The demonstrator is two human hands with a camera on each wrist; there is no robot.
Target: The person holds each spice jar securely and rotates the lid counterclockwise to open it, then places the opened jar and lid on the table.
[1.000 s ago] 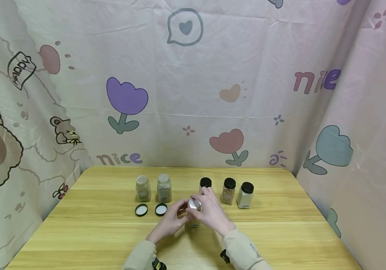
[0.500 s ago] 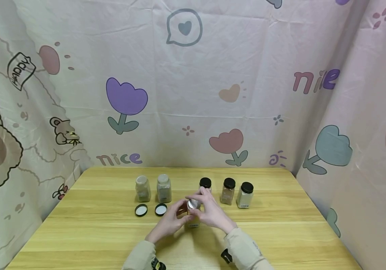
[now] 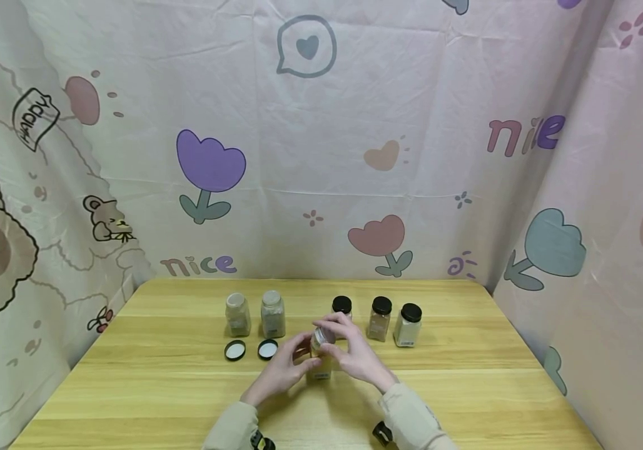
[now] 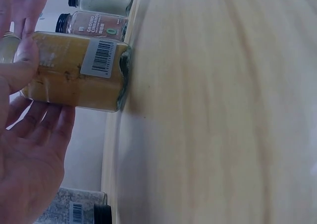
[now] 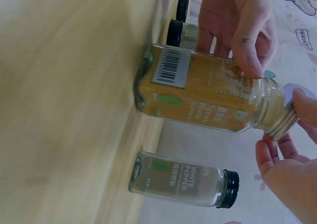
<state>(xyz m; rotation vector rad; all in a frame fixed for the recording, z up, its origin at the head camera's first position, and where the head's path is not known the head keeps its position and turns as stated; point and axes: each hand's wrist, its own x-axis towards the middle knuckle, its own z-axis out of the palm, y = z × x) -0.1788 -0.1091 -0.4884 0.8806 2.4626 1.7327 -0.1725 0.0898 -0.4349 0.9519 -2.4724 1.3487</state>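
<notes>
My left hand (image 3: 282,370) holds a square glass spice jar (image 5: 198,92) upright on the table, fingers and thumb around its sides. Yellow-brown turmeric powder fills it, and a barcode label (image 4: 99,58) shows near its base. At the jar's mouth, a ridged silver lid (image 5: 284,125) sits tilted, with one edge lifted. My right hand (image 3: 358,357) pinches this lid between thumb and fingers. In the right wrist view, the thumb (image 5: 304,107) is on one side of the lid and the fingers are on the other.
Two jars without black lids, one (image 3: 238,315) beside another (image 3: 273,315), stand back left. Black lids (image 3: 235,350) lie upturned before them. Black-lidded jars, including cinnamon (image 3: 379,322) and white pepper (image 5: 181,179), stand to the right on the wooden table (image 3: 158,387). A patterned curtain (image 3: 299,125) hangs behind.
The silver lid has gone from lying nearly level to tilted at the jar's mouth, its underside turned away to the right. My right hand has shifted slightly with it; the left keeps its hold.
</notes>
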